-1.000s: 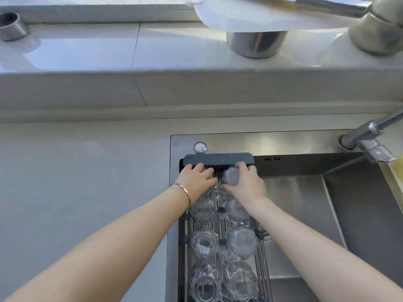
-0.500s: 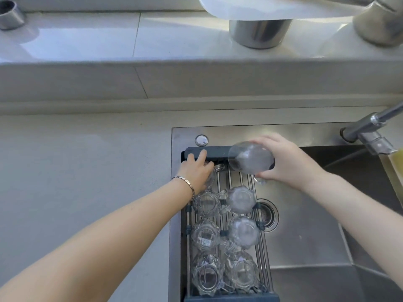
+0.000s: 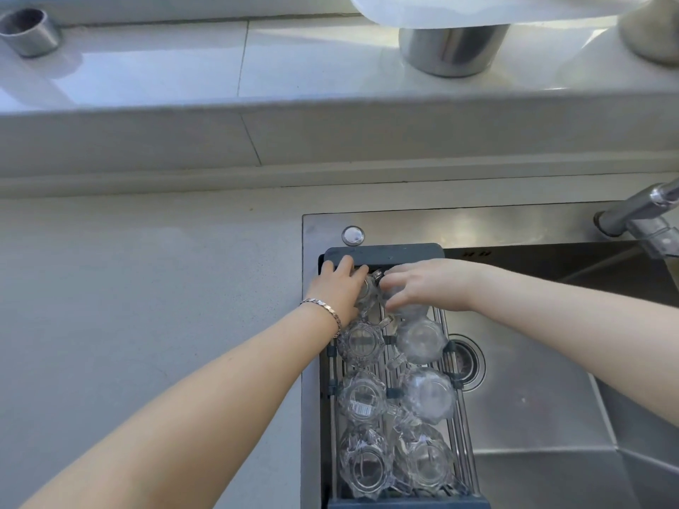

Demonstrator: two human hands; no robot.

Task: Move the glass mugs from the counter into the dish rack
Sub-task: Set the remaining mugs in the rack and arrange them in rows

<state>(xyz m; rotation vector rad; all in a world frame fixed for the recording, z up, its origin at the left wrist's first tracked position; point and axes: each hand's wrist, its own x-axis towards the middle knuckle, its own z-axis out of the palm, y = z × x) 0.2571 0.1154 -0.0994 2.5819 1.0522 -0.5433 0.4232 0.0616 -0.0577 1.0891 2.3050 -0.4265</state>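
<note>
A dark-framed dish rack [image 3: 385,251] with metal bars spans the left side of the sink. Several clear glass mugs stand upside down in it in two rows, such as one mug [image 3: 362,341] and another [image 3: 422,343]. At the rack's far end my left hand [image 3: 340,288] is closed over a glass mug [image 3: 367,293] in the left row. Beside it my right hand [image 3: 422,284] grips another glass mug [image 3: 398,306] in the right row, pressed down onto the bars. The two hands nearly touch.
The steel sink [image 3: 532,398] with its drain [image 3: 464,363] lies right of the rack, the faucet [image 3: 639,214] at the far right. Grey counter [image 3: 147,306] stretches left. On the window ledge stand a metal pot [image 3: 453,49] and a small metal cup [image 3: 31,33].
My right hand, which held a mug lifted and tilted over the sink half a second ago, has brought it down into the rack's far right spot. My left hand stayed on its mug.
</note>
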